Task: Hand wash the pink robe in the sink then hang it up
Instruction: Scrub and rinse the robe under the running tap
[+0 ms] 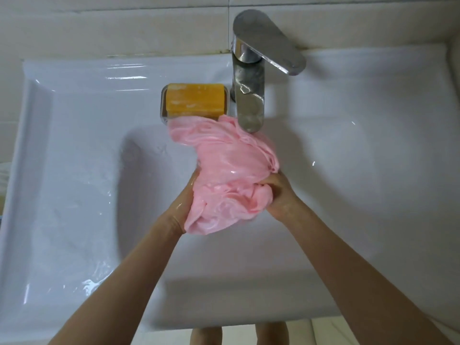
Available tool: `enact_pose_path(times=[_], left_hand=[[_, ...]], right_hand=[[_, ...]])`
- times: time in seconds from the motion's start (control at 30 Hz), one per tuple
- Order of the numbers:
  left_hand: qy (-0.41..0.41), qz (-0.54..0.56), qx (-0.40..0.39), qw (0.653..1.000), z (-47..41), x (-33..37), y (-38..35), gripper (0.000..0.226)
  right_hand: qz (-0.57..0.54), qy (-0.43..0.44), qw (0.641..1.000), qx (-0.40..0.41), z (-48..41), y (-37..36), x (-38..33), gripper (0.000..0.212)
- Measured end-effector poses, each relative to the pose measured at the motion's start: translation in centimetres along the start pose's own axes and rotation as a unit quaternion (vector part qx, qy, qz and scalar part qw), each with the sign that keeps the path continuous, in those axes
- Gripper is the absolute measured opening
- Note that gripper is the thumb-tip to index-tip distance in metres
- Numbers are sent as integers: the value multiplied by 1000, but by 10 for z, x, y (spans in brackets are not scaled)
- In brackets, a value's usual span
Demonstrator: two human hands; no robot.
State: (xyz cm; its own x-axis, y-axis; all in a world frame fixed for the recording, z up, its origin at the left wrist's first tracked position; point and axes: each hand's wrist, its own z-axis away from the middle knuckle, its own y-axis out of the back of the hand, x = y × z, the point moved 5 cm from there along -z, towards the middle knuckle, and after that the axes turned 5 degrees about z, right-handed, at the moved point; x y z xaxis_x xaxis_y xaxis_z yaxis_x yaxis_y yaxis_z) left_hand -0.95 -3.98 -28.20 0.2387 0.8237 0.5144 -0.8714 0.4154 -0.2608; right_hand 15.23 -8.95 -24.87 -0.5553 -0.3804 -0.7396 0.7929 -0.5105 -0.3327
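Left hand (183, 207) and right hand (280, 195) each close a grip on the pink robe (224, 160) — wet, glossy, bunched.

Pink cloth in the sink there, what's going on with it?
A person is hand washing the pink robe over the white sink. Both hands grip the wet, bunched fabric, the left hand at its lower left and the right hand at its right side. The robe's far end lies under the chrome tap, beside a yellow soap bar in its dish. It has not been hung up yet.
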Motion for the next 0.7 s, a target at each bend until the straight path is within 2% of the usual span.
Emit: enact_pose_path(times=[0.03,0.07,0.13,0.17,0.23,0.27,0.3,0.33,0.37,0.4,0.47,0.5,0.53,0.6,0.67,0.7], left_hand=[[-24,12,24,999,2,7,-4,51],[-80,-16,30,996,0,14,-4,33],[-203,-126,54,970,-1,28,-6,21],[-242,-159,74,954,1,33,-8,20],[-295,-278,105,908,1,34,-12,35],[-314,-382,112,862,1,33,-17,50],[-327,-485,129,801,-3,28,-21,68],[-334,-560,142,745,-8,22,-23,88],[-328,-615,146,702,-18,11,-21,107],[-319,-660,131,667,-29,-3,-20,118],[-330,-718,102,604,-46,-28,-21,122],[-340,-723,107,592,-51,-35,-20,119],[-338,-715,114,601,-54,-37,-20,115],[-351,-683,138,625,-58,-35,-20,104],[-374,-667,155,625,-59,-33,-24,85],[-397,-664,173,610,-60,-34,-25,73]], right_hand=[[47,22,999,1,0,10,-3,47],[93,27,995,9,1,22,-5,53],[163,-7,985,57,-1,51,3,66],[183,-32,979,84,-1,64,11,64],[177,-76,975,111,1,80,32,60],[170,-85,974,127,3,84,41,66],[176,-73,968,163,5,89,45,77],[219,-23,954,206,5,94,45,89],[301,50,927,217,5,93,41,98],[411,127,885,177,3,84,37,102],[620,225,750,52,-6,59,48,96],[684,248,686,12,-14,51,58,93],[722,253,643,-3,-21,47,64,91],[754,237,612,3,-35,47,74,87],[755,267,599,29,-39,47,78,82],[753,283,593,46,-40,46,79,78]])
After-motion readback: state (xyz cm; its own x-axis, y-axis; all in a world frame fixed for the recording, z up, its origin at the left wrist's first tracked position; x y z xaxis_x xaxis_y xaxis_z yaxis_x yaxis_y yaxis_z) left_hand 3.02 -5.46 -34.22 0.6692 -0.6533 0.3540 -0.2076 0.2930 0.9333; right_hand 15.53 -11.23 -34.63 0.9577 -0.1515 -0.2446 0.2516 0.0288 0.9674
